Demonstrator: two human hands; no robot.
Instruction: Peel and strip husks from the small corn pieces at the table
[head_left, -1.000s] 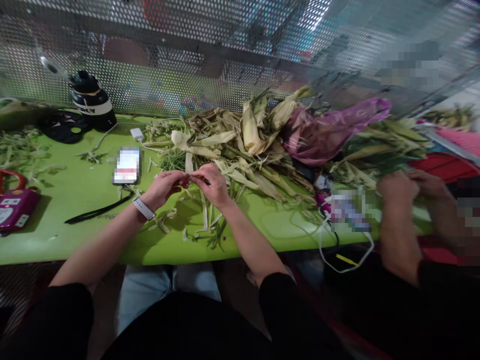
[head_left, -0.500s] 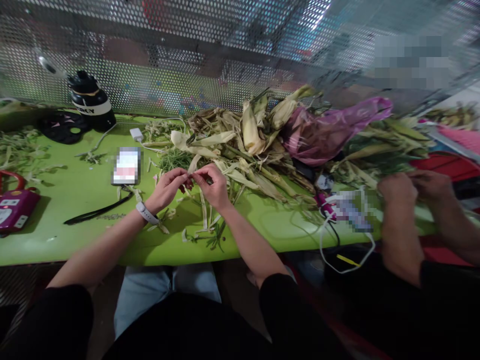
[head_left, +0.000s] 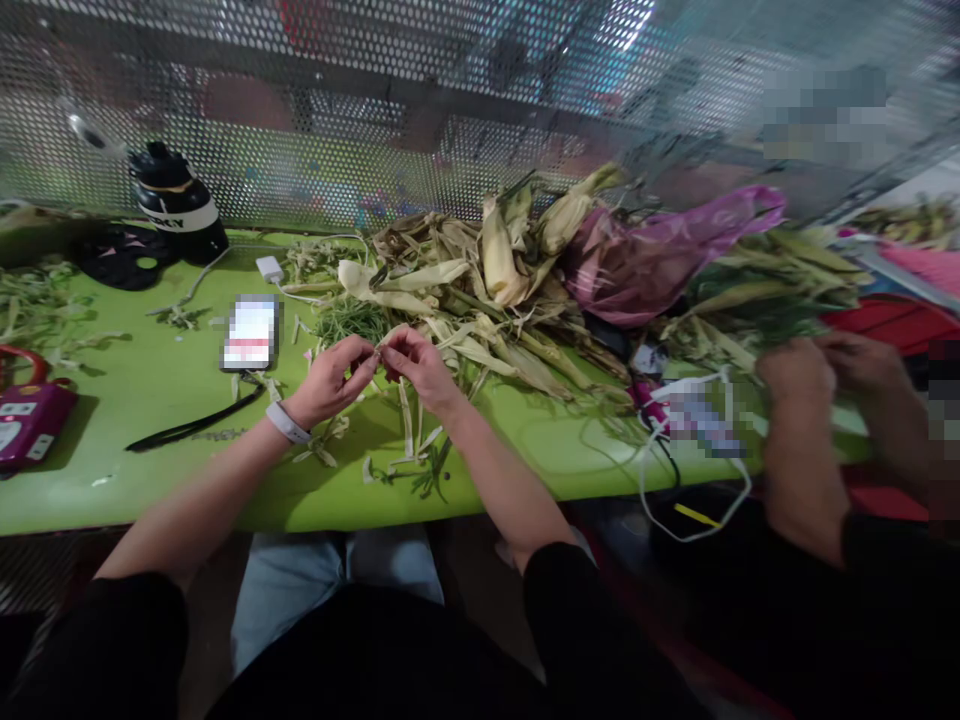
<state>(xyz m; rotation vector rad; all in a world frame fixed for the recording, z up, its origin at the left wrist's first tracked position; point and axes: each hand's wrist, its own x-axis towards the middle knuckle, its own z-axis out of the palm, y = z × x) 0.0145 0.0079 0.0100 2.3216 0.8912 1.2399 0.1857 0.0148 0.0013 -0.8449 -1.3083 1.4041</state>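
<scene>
My left hand [head_left: 330, 378], with a white band on the wrist, and my right hand [head_left: 421, 366] meet fingertip to fingertip above the green table [head_left: 142, 470]. Both are closed in a pinch on a thin pale strip of corn husk [head_left: 381, 352] held between them. Just behind my hands lies a big heap of corn husks and ears [head_left: 480, 290]. Torn husk scraps [head_left: 409, 450] lie on the table under my hands.
A phone [head_left: 251, 332] with a black strap lies left of my hands, a charger [head_left: 268, 268] and a black bottle [head_left: 176, 205] behind it. A pink plastic bag [head_left: 645, 265] sits on the heap. Another person's hands [head_left: 817, 380] work at the right. A perforated metal screen backs the table.
My two hands have shifted slightly up and toward the heap, still pinched together on the husk strip. The person at the right keeps working in the same spot.
</scene>
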